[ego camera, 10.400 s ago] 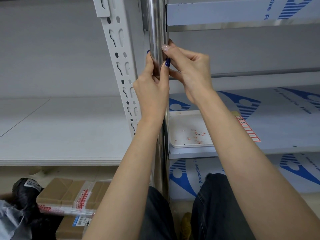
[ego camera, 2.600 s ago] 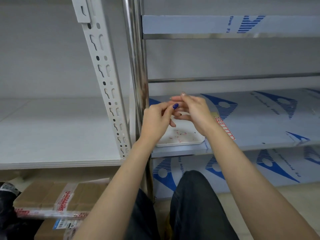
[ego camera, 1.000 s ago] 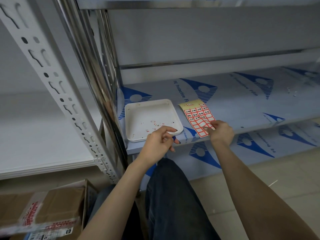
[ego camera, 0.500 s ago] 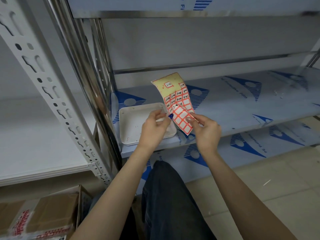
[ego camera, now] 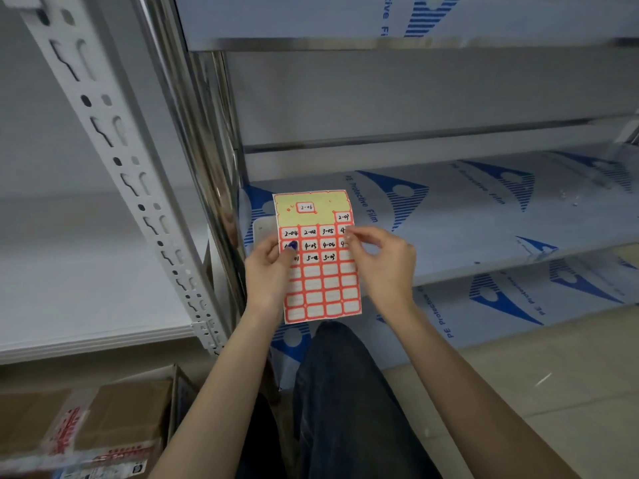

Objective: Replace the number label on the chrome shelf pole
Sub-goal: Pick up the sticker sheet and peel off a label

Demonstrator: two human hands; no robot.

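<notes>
Label sheet (ego camera: 320, 271): red-bordered stickers on yellow backing, held upright in front of the lower shelf (ego camera: 484, 209), just right of the chrome pole (ego camera: 211, 174) and apart from it. Upper backing mostly stripped; a lone label marked 2-06 (ego camera: 306, 207) sits there. Middle rows carry handwritten numbers (2-04, 2-02, 3-05, 4-03, 4-04); lower rows are blank. Left hand (ego camera: 268, 274): grips the sheet's left edge, thumb (ego camera: 292, 245) pressed on the front, fingers behind. Right hand (ego camera: 383, 261): fingers curled, fingertips (ego camera: 349, 233) at the sheet's right edge over the numbered rows; motion blur, so cannot tell whether they pinch a label. White tray (ego camera: 264, 229): on the shelf behind the sheet, mostly hidden. Slotted white upright (ego camera: 114, 157): left of the pole. Cardboard box (ego camera: 86, 420): on the floor, lower left.
</notes>
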